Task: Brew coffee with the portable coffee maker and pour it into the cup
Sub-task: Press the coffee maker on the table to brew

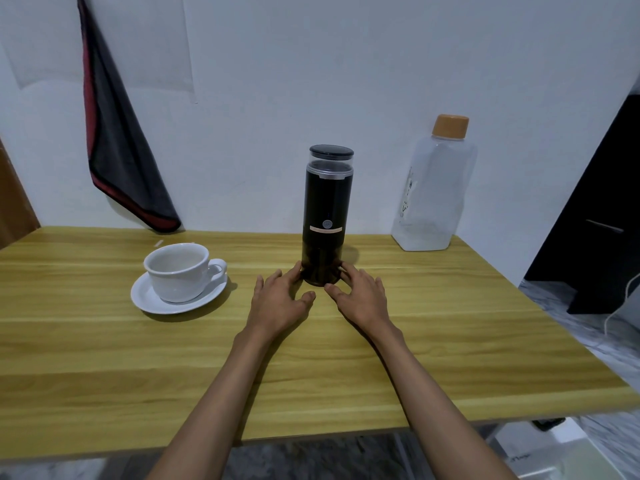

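Wood-grain table [415, 341], pale yellow, dim light. Found portable coffee maker [327, 209] upright near mid-table, toward the wall side, black lid [331, 151] seated on the clear top chamber. Saw darkness in the lower see-through section; could not tell brewed liquid from tinted wall.

Noted left hand [280, 299] and right hand [360, 296] low on the tabletop, apart, one to each side of the maker's foot. Fingers loosely spread, tips touching or all but touching the base, not wrapped round it, gripping nothing.

Logged white cup [176, 275] on its saucer [152, 303] left of the maker, near but not touching, handle turned toward the maker, seemingly empty. Marked clear bottle [433, 195] with orange cap at back right against the wall, well apart from both hands. Also logged dark cloth [117, 143] with red edge hanging on the wall at left.

Judged step in hand: steadying or settling the maker in place, ahead of brewing or during the wait. No pour begun. Could not read the state of the front button [326, 223].

Judged next move, brew unfinished: press the front button, other hand bracing the base against tipping. Brew finished: close one hand round the body, free the lower part, carry to the cup, tilt slowly over the rim.
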